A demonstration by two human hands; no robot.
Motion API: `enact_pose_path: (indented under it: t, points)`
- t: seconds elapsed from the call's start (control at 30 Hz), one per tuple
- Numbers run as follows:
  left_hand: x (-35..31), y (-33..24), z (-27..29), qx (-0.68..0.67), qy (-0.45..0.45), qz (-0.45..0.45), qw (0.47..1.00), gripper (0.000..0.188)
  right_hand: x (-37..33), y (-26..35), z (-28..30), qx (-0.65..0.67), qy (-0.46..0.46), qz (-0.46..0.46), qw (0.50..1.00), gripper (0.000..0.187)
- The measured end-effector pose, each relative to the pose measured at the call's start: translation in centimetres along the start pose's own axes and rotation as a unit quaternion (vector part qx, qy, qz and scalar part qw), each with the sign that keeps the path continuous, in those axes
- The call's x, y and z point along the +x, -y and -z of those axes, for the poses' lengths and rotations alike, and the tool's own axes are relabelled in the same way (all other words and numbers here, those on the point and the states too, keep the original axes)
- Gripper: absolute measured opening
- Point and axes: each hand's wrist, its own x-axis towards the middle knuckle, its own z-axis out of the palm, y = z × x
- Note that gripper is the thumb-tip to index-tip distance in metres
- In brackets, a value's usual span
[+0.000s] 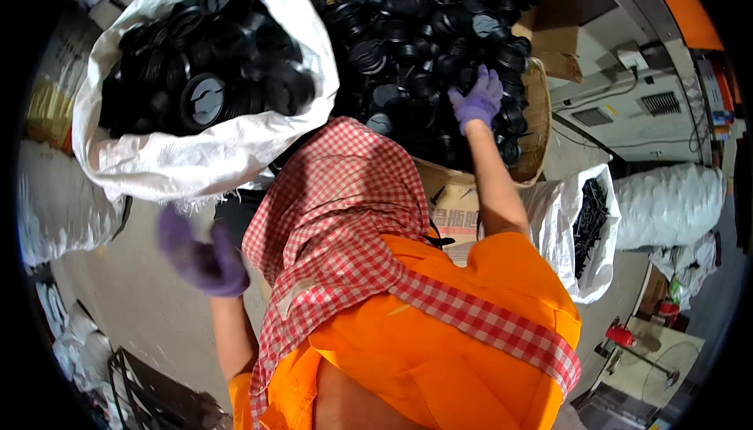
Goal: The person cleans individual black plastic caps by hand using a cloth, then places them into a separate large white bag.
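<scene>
My right hand, in a purple glove, rests its stretched fingers on a heap of black round plastic lids in a large cardboard box. It grips none of them that I can see. To the left, my left hand, gloved the same way, hangs just below the near rim of a white woven sack. It is smeared by motion, but thumb and fingers show apart with nothing between them. More black lids fill that sack, some of them blurred.
A smaller white sack of thin black pieces stands right of the box. Beyond it lies a stuffed white sack. A grey cabinet stands at the far right, a fan at the lower right. Full sacks line the left.
</scene>
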Motion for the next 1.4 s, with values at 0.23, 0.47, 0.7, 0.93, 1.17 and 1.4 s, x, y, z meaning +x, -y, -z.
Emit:
enact_pose_path:
  t: [0.23,0.47,0.7,0.93,1.17,1.4]
  points:
    - [5.9,-2.9,-9.5,0.199,0.337,-0.252,0.885,0.033,5.1,-0.6,0.2,-0.099,0.145,0.146,0.974,0.062]
    - [6.9,0.0,-9.5,0.34,0.353,-0.12,0.863,0.052,7.0,-0.1,1.6,0.019,0.086,0.083,0.993,0.04]
    - [9.8,2.0,-7.7,0.373,0.461,0.184,0.784,0.057,9.5,-2.3,4.5,0.127,0.047,0.114,0.984,0.039]
    - [11.9,-2.6,-5.2,0.344,0.51,0.149,0.774,0.026,4.2,-2.9,-1.1,-0.105,0.208,0.132,0.963,0.054]
    - [10.9,-6.9,-4.4,0.023,0.374,0.085,0.923,0.023,8.4,-2.7,7.0,0.121,0.037,-0.072,0.989,0.033]
    - [6.1,-5.5,-11.3,-0.3,0.346,0.313,0.832,0.067,3.0,4.7,13.5,0.506,0.058,0.052,0.859,0.032]
